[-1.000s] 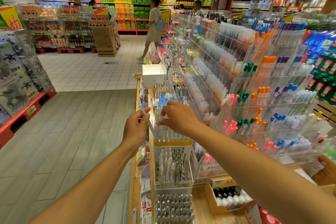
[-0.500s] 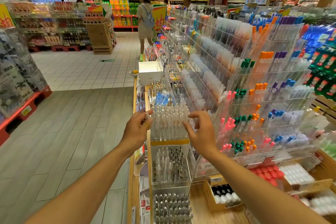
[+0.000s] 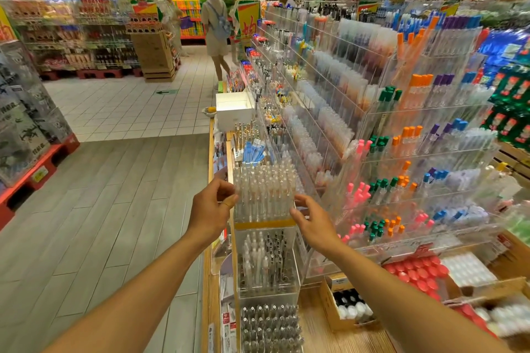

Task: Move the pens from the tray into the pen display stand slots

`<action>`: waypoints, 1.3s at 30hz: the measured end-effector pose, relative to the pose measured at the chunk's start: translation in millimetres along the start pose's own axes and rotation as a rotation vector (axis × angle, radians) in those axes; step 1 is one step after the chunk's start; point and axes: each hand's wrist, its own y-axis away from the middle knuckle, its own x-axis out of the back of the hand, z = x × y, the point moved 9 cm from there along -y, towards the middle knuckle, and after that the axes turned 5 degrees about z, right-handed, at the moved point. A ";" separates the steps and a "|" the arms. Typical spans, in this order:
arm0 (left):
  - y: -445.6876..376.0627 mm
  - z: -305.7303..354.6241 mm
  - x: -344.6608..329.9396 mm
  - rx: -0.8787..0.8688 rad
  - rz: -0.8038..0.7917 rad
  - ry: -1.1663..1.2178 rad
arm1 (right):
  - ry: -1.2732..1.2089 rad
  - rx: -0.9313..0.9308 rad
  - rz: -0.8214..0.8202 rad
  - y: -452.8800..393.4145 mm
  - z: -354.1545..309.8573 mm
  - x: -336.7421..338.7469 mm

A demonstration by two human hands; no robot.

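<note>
Two bare hands reach out over the end of a long wooden shop counter (image 3: 207, 289); between them stands a clear pen display stand (image 3: 263, 195), packed tight with see-through pens (image 3: 259, 183) standing upright in its slots; a yellow strip runs along the bottom of that tier. The left hand (image 3: 210, 210) is at the stand's left side, fingers bent in toward the clear wall; whether it pinches something small I cannot tell. The right hand (image 3: 311, 222) is at the stand's right side, fingers spread loose and a little curved, holding nothing, fingertips just beside the wall. Below this tier sits another clear box (image 3: 269, 264) with white and dark pens, and below that a third box (image 3: 271, 327) full of silver-topped pens. To the right, slanted clear racks (image 3: 415, 157) hold markers with pink, green, orange and blue caps. A white box (image 3: 233, 112) rests farther up the counter. A shopper with a backpack (image 3: 216, 31) stands in the aisle beyond.
</note>
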 end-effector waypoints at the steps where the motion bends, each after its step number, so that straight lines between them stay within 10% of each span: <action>1: 0.5 -2.1 -0.3 0.003 0.011 0.006 | -0.020 -0.017 -0.011 -0.5 1.9 -0.4; 16: 48.6 -77.4 -40.5 0.441 -0.040 0.159 | -0.115 -0.026 -0.152 1.3 6.9 -7.4; 39: 83.7 -64.4 -24.8 0.491 0.060 0.190 | -0.136 0.047 0.058 21.5 6.9 8.3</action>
